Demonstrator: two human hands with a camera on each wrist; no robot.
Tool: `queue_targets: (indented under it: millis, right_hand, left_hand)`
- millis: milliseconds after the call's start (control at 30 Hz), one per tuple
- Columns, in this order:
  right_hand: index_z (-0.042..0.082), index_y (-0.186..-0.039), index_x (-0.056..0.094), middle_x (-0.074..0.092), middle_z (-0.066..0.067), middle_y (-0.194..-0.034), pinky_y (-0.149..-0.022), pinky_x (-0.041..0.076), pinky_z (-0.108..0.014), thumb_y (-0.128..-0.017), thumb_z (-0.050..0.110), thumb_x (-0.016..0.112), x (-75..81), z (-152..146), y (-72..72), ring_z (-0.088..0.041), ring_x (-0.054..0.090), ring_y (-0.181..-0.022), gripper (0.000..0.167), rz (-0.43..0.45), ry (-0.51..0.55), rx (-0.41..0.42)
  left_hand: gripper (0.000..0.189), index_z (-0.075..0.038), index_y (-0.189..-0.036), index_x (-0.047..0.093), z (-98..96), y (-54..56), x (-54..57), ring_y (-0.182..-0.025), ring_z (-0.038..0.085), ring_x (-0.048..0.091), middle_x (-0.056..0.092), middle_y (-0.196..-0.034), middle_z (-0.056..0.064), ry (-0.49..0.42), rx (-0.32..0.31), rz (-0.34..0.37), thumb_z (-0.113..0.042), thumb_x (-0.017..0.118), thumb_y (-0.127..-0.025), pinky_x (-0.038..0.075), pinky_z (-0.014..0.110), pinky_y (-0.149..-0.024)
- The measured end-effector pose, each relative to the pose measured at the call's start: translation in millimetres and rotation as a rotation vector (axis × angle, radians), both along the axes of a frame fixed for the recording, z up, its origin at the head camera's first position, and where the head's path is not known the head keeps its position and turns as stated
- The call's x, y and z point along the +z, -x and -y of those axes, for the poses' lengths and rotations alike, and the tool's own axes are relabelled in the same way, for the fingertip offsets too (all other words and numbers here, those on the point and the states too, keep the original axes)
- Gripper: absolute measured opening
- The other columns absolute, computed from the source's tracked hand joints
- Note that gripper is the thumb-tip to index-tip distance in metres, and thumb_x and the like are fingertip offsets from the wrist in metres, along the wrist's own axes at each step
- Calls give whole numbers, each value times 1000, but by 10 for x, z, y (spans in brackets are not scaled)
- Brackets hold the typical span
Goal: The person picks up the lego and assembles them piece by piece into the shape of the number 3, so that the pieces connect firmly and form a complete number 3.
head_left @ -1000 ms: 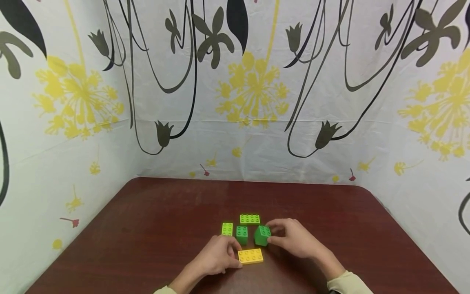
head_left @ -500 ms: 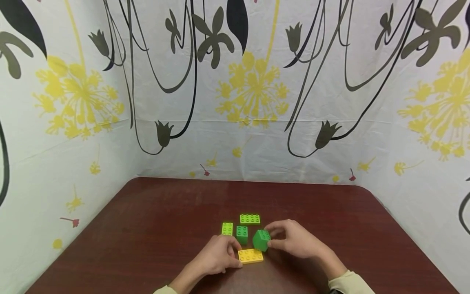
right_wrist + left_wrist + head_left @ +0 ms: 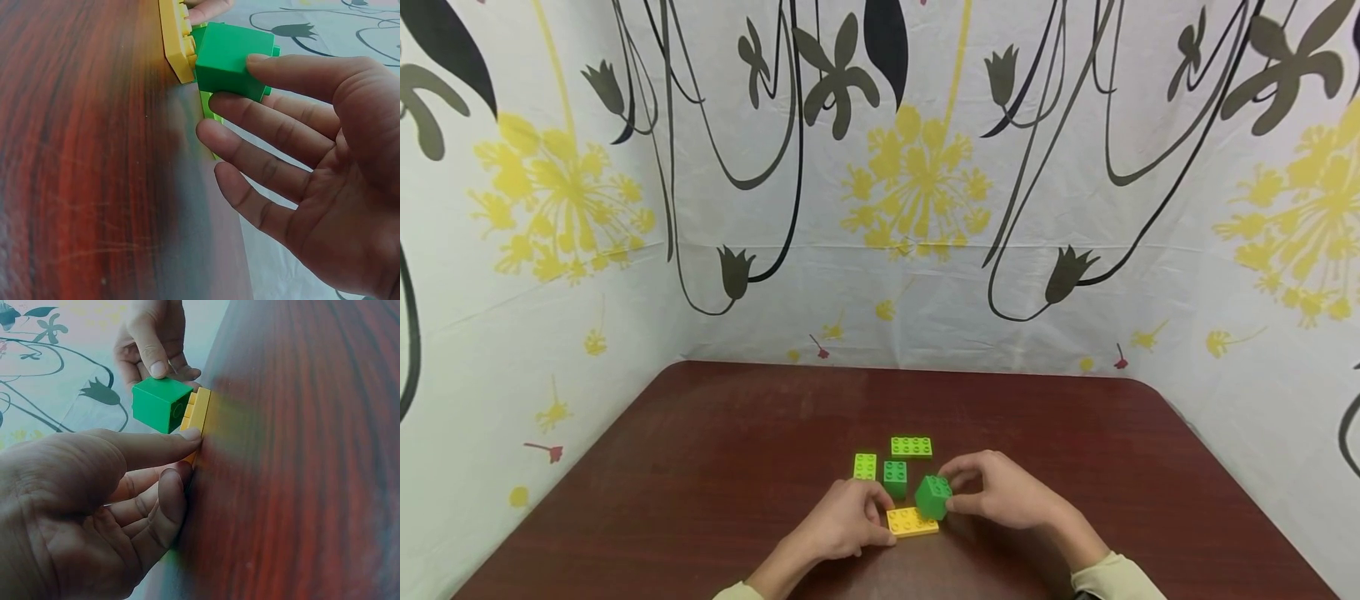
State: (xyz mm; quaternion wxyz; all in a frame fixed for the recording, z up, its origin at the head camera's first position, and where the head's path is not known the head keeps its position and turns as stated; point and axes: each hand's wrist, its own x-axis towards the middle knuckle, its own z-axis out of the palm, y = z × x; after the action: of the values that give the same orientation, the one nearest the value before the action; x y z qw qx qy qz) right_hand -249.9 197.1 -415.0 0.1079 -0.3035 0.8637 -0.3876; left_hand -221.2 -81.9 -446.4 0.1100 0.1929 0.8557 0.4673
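In the head view a flat yellow building brick [image 3: 904,522] lies on the dark red-brown table. My left hand [image 3: 850,521] pinches its left end between thumb and fingers. My right hand [image 3: 1000,492] pinches a dark green cube-shaped building brick [image 3: 931,498] by its sides, and the brick overlaps the yellow one's right end. In the left wrist view the green brick [image 3: 161,405] sits right at the studs of the yellow brick [image 3: 199,409], slightly turned. The right wrist view shows thumb and index finger on the green brick [image 3: 231,59], other fingers loosely spread.
Behind the yellow brick stands a second dark green brick [image 3: 895,478]. To its left is a lime brick [image 3: 865,466], partly behind my left hand. Farther back lies a longer lime brick [image 3: 912,447]. A flower-patterned sheet [image 3: 880,333] surrounds the table [image 3: 760,425].
My right hand has brought the green brick toward me, from beyond the yellow brick to over its right end. The left hand keeps its grip on the yellow brick.
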Motion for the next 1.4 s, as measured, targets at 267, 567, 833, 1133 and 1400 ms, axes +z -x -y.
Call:
queue_targets:
  millis: [267, 567, 833, 1133, 1400]
  right_hand:
    - [15, -117, 76, 80, 7, -102, -79, 56, -24, -94, 26, 79, 13, 10, -3, -5, 74, -95, 25, 21, -9, -7]
    - [12, -120, 75, 79, 2, -106, -80, 57, -26, -92, 25, 82, 12, 19, -28, -11, 74, -99, 31, 46, -1, -9]
    - [14, -119, 75, 80, 3, -106, -83, 59, -26, -92, 25, 82, 27, 26, -31, -11, 76, -100, 30, 40, -4, -3]
    - [13, -118, 75, 80, 3, -103, -81, 58, -25, -91, 25, 83, 36, 47, -40, -10, 76, -98, 30, 52, 20, 11]
    - [11, -119, 75, 80, 1, -105, -82, 59, -26, -90, 24, 84, 45, 60, -52, -14, 76, -98, 33, 60, 23, 2]
  left_hand:
    - [28, -5, -101, 73, 3, 8, 3, -43, 10, 52, 62, -67, -1, 1, -4, 4, -5, 91, -79, 49, 26, -41]
    - [27, -6, -101, 73, 5, 9, -4, -42, 10, 51, 62, -68, 0, -3, -4, 19, -4, 90, -79, 48, 25, -41]
    - [28, -5, -101, 73, 1, 5, 1, -43, 10, 51, 62, -68, 0, -4, -2, 22, -4, 90, -79, 48, 25, -41]
    - [27, -5, -101, 73, 8, 6, 4, -44, 10, 52, 62, -68, 0, -7, -2, 29, -4, 90, -80, 48, 25, -41]
    - [28, -5, -102, 73, 10, 6, 1, -44, 10, 52, 63, -68, 0, -4, -5, 25, -3, 90, -80, 48, 24, -41]
